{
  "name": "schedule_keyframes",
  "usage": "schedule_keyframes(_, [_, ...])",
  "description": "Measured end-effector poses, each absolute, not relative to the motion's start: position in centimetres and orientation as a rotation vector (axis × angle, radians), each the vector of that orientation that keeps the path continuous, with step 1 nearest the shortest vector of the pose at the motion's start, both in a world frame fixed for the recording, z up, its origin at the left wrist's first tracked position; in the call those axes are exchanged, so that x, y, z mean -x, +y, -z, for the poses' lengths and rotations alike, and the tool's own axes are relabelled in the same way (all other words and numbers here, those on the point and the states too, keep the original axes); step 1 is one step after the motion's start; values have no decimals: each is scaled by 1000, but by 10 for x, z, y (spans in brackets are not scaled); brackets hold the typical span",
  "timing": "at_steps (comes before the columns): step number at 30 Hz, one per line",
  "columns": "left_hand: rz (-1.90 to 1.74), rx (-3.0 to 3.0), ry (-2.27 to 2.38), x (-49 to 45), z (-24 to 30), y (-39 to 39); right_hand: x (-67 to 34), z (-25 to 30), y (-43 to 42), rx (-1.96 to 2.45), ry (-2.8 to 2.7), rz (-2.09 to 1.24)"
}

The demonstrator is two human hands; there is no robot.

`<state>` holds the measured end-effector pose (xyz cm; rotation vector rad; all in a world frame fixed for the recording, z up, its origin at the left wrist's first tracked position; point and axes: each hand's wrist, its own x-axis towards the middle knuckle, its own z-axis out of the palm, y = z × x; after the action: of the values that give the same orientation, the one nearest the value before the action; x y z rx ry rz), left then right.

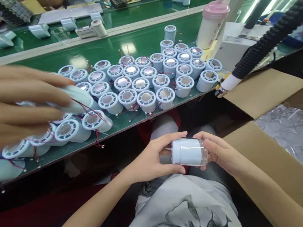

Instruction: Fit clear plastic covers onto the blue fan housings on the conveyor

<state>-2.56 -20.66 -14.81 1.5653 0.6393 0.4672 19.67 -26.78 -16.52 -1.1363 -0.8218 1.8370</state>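
Note:
Over my lap, a light blue cylindrical housing (187,151) lies on its side inside a clear plastic cover (203,151). Around its left end my left hand (157,159) is closed, thumb below and fingers above. The fingers of my right hand (214,150) grip the clear end at the right. Beyond my hands, many similar light blue housings (146,98) stand on the green bench (122,123), with silvery round centres and thin red and black wires. Some at the left lie tilted or on their sides.
Another person's blurred hand (13,105) reaches in from the left with a light blue housing (78,97). An open cardboard box (266,94) of clear plastic covers (300,142) stands at right. A black corrugated hose (272,34) and a pink-lidded bottle (212,21) are at the bench's right.

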Motion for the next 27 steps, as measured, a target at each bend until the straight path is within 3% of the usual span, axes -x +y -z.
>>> schedule_keyframes(12, [-574,-1286,581,1,157,-185,-252,135,-340,1234,-694,-1243])
schedule_keyframes(21, [-474,-1153,689,-30,161,-199,-249,112,-404,1311,-633,-1044])
schedule_keyframes(27, [-353,-1005,795,-46,163,-204,-264,128,-462,1734,-588,-642])
